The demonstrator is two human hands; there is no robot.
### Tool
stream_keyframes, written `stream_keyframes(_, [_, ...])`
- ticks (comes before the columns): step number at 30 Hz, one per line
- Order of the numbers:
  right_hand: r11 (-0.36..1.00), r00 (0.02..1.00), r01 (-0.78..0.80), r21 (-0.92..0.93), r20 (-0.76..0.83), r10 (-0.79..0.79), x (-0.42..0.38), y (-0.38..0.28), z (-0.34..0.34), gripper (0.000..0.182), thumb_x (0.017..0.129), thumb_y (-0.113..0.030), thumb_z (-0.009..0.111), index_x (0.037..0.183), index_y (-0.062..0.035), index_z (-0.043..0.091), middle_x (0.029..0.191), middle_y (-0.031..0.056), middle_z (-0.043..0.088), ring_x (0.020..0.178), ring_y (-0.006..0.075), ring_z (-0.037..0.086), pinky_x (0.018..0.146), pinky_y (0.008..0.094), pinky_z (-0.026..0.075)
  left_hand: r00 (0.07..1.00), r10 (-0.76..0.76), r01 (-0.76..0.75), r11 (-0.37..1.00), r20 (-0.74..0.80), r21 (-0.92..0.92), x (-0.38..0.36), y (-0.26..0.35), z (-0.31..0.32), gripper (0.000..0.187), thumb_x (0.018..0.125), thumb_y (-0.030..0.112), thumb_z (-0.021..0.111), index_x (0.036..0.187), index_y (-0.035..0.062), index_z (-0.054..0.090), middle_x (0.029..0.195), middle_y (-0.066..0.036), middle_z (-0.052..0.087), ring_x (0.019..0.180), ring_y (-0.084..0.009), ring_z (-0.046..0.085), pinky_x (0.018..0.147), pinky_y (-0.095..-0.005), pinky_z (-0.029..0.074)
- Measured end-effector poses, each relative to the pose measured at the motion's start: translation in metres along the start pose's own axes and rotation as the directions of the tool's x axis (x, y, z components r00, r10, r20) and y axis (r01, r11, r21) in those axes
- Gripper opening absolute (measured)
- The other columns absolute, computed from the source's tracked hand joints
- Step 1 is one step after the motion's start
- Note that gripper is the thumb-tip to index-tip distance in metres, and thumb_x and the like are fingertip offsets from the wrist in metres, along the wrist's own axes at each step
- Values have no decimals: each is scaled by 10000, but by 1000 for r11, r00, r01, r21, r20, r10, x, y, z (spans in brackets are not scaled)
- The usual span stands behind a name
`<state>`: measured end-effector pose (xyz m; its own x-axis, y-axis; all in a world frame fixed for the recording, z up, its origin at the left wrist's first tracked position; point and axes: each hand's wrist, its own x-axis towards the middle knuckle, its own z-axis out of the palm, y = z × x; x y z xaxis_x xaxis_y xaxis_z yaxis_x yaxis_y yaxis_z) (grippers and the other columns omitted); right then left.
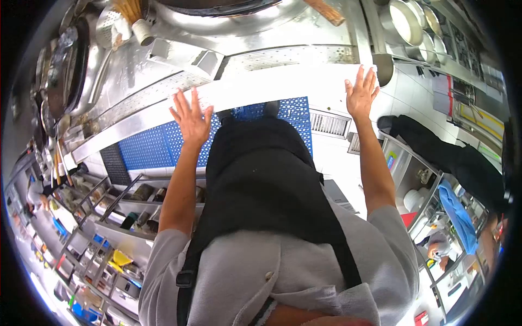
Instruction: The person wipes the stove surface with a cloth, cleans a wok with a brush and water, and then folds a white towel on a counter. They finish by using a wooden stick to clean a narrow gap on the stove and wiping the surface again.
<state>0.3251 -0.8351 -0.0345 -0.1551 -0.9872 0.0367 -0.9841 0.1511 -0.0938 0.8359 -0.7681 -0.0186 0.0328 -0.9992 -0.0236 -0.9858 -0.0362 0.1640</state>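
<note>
My left hand (191,120) rests at the bright front edge of a steel cooking counter (244,89), its fingers spread and nothing in it. Farther right, my right hand (361,96) lies at the same edge, also with its fingers apart and holding nothing. Glare washes out the counter's front strip, so exact contact is hard to see. Beyond the hands sits a large wok (234,24), cut off by the top of the view. A wooden handle (325,12) lies to its right. An angled steel piece (185,58) stands beyond my left hand.
A bamboo brush (130,16), ladles and pans crowd the left side. Metal pots (406,24) stand at the upper right. Blue perforated matting (147,148) and a floor drain (330,125) lie below. A person in dark trousers (435,144) is at right, near a blue cloth (458,217).
</note>
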Motion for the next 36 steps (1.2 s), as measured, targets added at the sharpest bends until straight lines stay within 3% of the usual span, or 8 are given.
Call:
stream_keyframes(14, [947,970,207,247,-181,-165,-14,40,41,729,998,-356,632,1618,-110,339,1669,289,226,1561,457,146,1220,634,62,986,-91,94,995,137,-14,-2,-9,-12,833,977,455,648,1646,149,257,1701,-286,65,1583,-457,64,1211,-698,81])
stream_keyframes(18, [848,960,137,512,-279,13,25,-72,-94,594,1018,-238,627,1546,-40,441,1617,248,364,1516,398,305,1224,510,229,991,-126,120,986,-44,-115,12,-4,-62,808,990,419,628,1649,141,252,1705,-273,68,1582,-462,52,1205,-701,67])
stream_keyframes(21, [797,897,396,455,-376,-231,83,-119,-162,610,1015,-265,641,1524,11,450,1433,258,573,1262,385,596,1088,432,448,973,-189,170,975,-130,-147,26,-18,-79,785,988,374,627,1645,141,265,1706,-264,75,1580,-461,63,1205,-695,73])
stream_keyframes(24, [718,924,2,696,274,-268,155,-152,-197,584,1024,-303,630,1478,36,489,1200,209,688,960,299,712,816,375,568,960,-227,200,966,-167,-162,26,-33,-95,767,976,316,649,1629,131,293,1696,-267,104,1568,-464,110,1202,-691,120])
stream_keyframes(25, [397,884,-247,884,373,-281,168,-169,-190,524,1019,-313,624,1392,50,559,890,110,692,618,160,639,501,293,485,955,-233,200,963,-182,-182,23,-39,-98,763,973,309,656,1622,121,301,1689,-271,115,1564,-462,122,1198,-696,135])
stream_keyframes(28, [316,685,-466,826,563,-463,199,-190,-167,458,989,-260,650,1329,43,599,736,54,627,514,111,558,401,277,398,933,-307,252,929,-185,-271,16,-64,-103,754,943,254,684,1596,103,337,1673,-278,149,1550,-469,152,1200,-676,169])
stream_keyframes(32, [728,872,462,507,-107,-478,171,-260,-185,478,909,-74,668,1377,-28,584,926,223,727,789,361,725,686,424,548,897,-346,235,900,-276,-366,-14,-116,-80,713,904,192,703,1546,78,416,1626,-322,207,1494,-508,232,1183,-634,229])
stream_keyframes(36, [675,889,421,606,-130,-438,184,-376,-242,542,903,-51,659,1435,-59,554,1015,274,704,958,425,706,841,441,530,857,-428,291,862,-288,-416,-19,-148,-86,655,882,125,714,1487,40,478,1599,-340,245,1460,-515,289,1176,-595,267])
